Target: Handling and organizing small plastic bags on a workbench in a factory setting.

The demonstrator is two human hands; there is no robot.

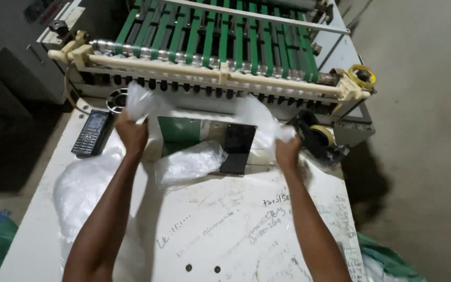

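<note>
Left hand (130, 131) and right hand (287, 151), both at mid-frame, each clenched an end of a plastic sheet (257, 117) above the table (225, 230), a phone (93, 131) lying at left.

A big white table (236, 230) fills the middle, with dark scribbles and small holes on its top. Behind it stands a machine (220, 42) with green belts and a shiny roller. The floor (424, 130) on the right is plain grey-brown and dusty. On the left the floor is dark and in shadow. The light is dim.
</note>
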